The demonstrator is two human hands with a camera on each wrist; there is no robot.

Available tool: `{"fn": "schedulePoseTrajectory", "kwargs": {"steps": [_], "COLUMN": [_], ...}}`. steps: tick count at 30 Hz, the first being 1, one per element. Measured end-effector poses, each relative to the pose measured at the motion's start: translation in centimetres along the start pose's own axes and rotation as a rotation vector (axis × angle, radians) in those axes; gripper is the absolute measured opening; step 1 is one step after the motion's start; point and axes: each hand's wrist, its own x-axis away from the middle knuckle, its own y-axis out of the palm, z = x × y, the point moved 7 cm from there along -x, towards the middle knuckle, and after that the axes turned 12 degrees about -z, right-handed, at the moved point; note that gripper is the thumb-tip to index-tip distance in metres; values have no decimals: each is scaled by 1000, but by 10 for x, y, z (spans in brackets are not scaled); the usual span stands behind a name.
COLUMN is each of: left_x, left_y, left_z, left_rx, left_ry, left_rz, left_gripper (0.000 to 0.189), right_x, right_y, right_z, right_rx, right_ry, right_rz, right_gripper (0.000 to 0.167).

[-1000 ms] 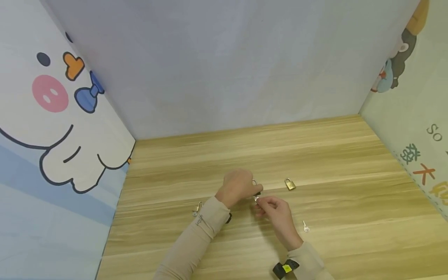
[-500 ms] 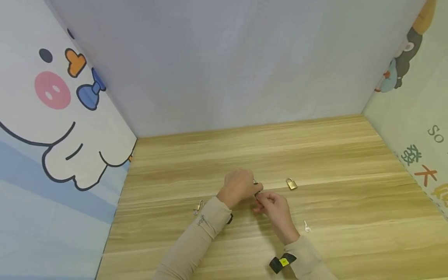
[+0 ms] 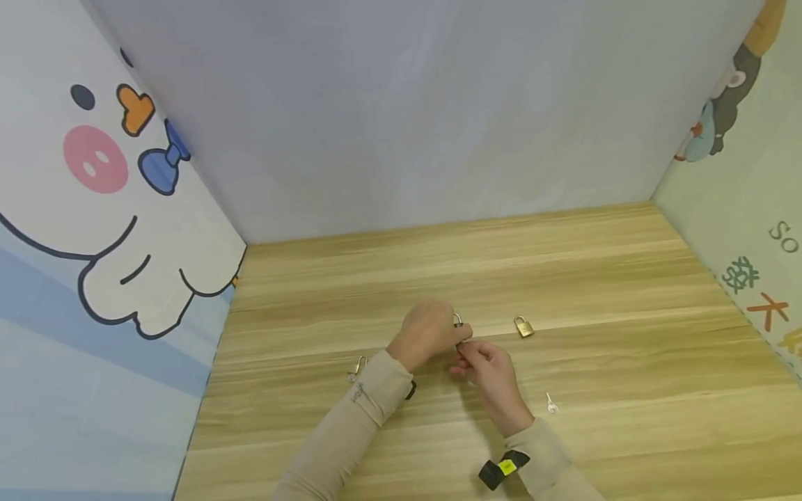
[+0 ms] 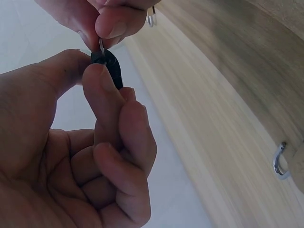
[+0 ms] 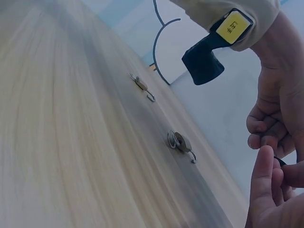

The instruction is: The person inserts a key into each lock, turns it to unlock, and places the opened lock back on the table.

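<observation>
A small padlock with a dark body (image 4: 113, 71) is pinched between the thumb and fingers of my left hand (image 3: 429, 334). Its silver shackle (image 3: 458, 319) shows beyond that hand in the head view. My right hand (image 3: 491, 376) pinches a thin silver key (image 4: 101, 46) whose end meets the edge of the padlock; how deep it sits is hidden by the fingers. Right of the hands lies a closed brass padlock (image 3: 524, 327), and nearer the person a loose silver key (image 3: 551, 403).
Left of the left forearm lies a padlock with its shackle open (image 3: 358, 366) and a key at its bottom. In the right wrist view, two such open padlocks (image 5: 141, 84) lie on the wooden table (image 3: 626, 292). Printed cloth walls (image 3: 438, 125) surround it.
The right hand has brought the key up against the padlock, and its fingers now cover most of the key. The left hand keeps its place and hold.
</observation>
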Motion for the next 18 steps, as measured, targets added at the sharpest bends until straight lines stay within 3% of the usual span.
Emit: {"fn": "schedulePoseTrajectory", "kwargs": {"steps": [12,18], "left_x": [0,1], "left_y": [-1,1], "left_z": [3,-4], "left_rx": [-4,63], "left_ry": [77,35], "left_rz": [37,6], "left_gripper": [42,43], "right_x": [-1,-2], "right_y": [8,7], "right_z": [10,13], "right_rx": [-276,-260], "right_ry": [43,77], "right_rz": [-81,-99], "right_gripper": [16,13]}}
